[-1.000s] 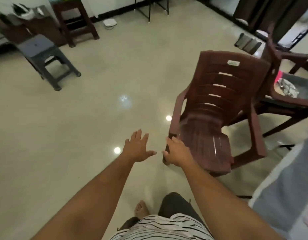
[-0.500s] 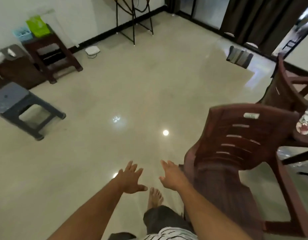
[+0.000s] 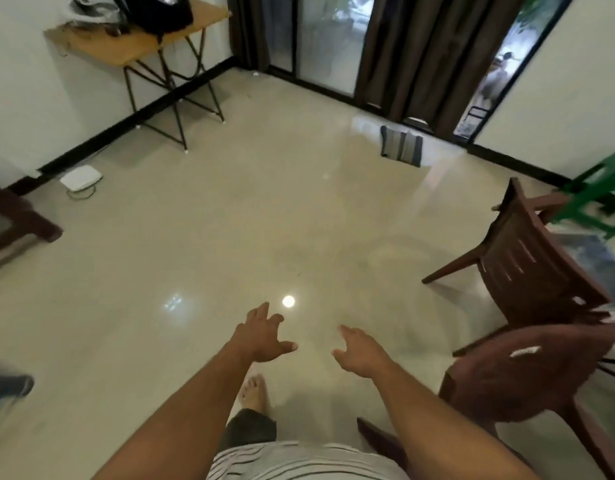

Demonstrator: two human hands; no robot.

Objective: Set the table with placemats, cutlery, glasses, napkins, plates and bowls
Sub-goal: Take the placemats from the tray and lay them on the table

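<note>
Fingers on your left hand (image 3: 261,336) and right hand (image 3: 359,349) are spread loosely, holding nothing. No tableware is visible; only brown chairs (image 3: 527,379) at three o'clock. Plates and glasses would likely be fragile, so grip rims firmly.

right hand (image 3: 363,351): off the chair (image 3: 527,386), now empty over floor
chair: slid to lower right of frame
view: swung toward folding table (image 3: 140,43), upper left
stool: gone from frame

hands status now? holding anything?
Left hand: open, fingers spread, holding nothing.
Right hand: open, fingers relaxed, holding nothing; apart from the brown chair.
</note>
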